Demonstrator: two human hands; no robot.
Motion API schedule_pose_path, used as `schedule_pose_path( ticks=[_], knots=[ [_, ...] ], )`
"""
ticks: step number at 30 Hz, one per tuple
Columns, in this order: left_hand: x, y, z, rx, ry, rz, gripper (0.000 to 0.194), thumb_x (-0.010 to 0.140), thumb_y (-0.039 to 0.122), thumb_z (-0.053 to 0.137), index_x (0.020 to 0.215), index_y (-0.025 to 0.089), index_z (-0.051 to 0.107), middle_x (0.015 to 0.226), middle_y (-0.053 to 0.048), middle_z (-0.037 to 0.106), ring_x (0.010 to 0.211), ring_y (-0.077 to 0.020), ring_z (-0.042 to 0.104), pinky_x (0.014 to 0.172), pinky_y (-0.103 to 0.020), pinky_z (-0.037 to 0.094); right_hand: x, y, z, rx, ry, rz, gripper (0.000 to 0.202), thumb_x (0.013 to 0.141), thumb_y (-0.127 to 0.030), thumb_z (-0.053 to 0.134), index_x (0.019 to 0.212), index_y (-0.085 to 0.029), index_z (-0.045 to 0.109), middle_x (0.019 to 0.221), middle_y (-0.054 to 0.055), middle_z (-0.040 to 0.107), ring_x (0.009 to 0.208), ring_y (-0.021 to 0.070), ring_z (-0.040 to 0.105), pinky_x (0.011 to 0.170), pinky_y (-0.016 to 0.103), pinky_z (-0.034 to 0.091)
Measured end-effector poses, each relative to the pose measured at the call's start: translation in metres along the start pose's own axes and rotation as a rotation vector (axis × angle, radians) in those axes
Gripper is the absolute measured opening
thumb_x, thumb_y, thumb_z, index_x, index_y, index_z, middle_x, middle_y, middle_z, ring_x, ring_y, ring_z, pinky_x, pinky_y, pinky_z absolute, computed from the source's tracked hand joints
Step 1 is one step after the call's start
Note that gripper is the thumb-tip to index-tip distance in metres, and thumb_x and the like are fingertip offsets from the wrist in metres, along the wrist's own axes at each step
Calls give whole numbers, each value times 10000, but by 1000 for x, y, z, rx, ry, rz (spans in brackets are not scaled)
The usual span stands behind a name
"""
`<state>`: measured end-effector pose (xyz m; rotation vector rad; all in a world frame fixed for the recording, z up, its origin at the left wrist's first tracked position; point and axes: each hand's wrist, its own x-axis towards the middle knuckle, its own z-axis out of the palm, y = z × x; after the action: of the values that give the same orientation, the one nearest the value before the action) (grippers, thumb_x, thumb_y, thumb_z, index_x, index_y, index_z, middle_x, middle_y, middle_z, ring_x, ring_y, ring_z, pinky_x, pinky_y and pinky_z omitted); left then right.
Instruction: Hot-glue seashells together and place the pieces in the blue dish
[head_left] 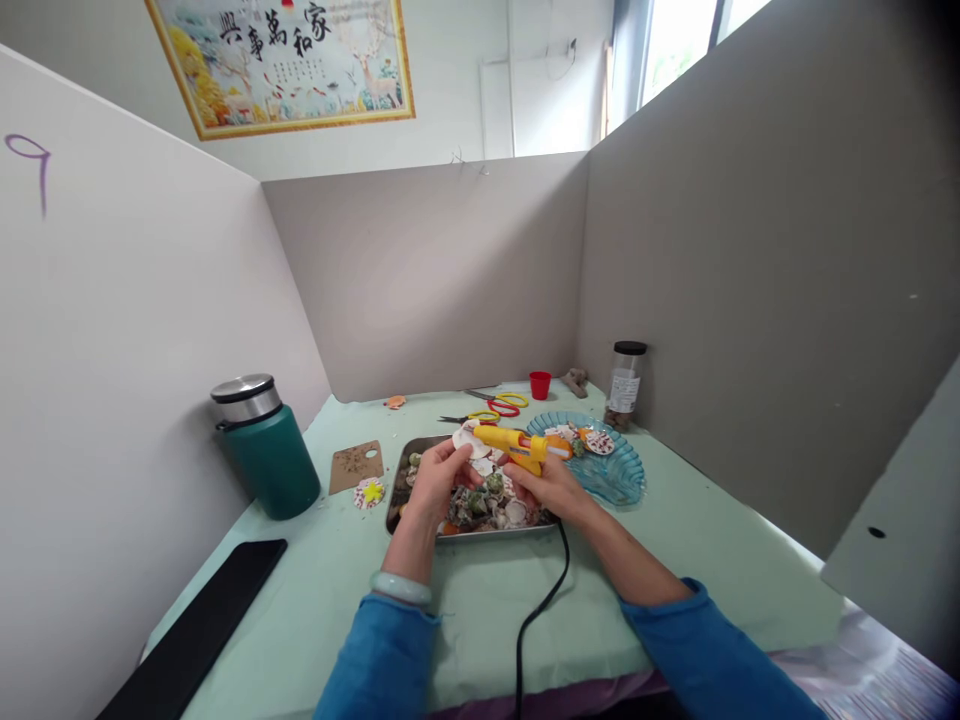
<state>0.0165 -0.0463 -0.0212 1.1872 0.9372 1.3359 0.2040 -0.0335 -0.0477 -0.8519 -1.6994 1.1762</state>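
Note:
My left hand (442,478) pinches a whitish seashell (469,440) above the left part of a metal tray. In my right hand (551,485) is a yellow hot glue gun (517,442), its nozzle pointing left and close to the shell; I cannot tell whether they touch. A black cord (541,605) runs from the gun down over the table's front edge. Below both hands lies the metal tray (480,536), filled with mixed shells (487,505). The hands hide part of the tray.
A blue scalloped plate (626,472) with shells stands right, near a black-lidded jar (624,385). Behind lie scissors (480,416) and a red cup (540,385). Left are a brown board (356,466), a decorated shell (369,492), a green bottle (270,450) and a black slab (202,625). Partitions enclose the table.

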Motion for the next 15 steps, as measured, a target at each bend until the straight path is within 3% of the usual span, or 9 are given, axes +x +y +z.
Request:
schedule_pose_path(
  ticks=[6,10,15],
  knots=[
    [-1,0,0,9,3,1,371,667,410,722,867,108,644,477,-14,610,414,-111,532,465,-206,386,0,1,0,11,-9,-4,346,819,-493,601,951,-173,591,512,-58,521,379,83,443,389,206,361],
    [-1,-1,2,45,-7,-7,335,668,387,713,832,104,642,465,-14,600,405,-112,528,461,-207,384,2,4,0,32,56,-4,356,817,-485,600,969,-162,606,506,-56,521,381,85,448,391,208,367],
    [0,-1,2,60,54,17,358,673,394,698,862,93,651,443,-8,587,396,-112,516,453,-202,367,2,2,1,38,42,2,363,809,-483,605,979,-163,598,510,-56,515,384,82,436,392,207,361]
  ],
)
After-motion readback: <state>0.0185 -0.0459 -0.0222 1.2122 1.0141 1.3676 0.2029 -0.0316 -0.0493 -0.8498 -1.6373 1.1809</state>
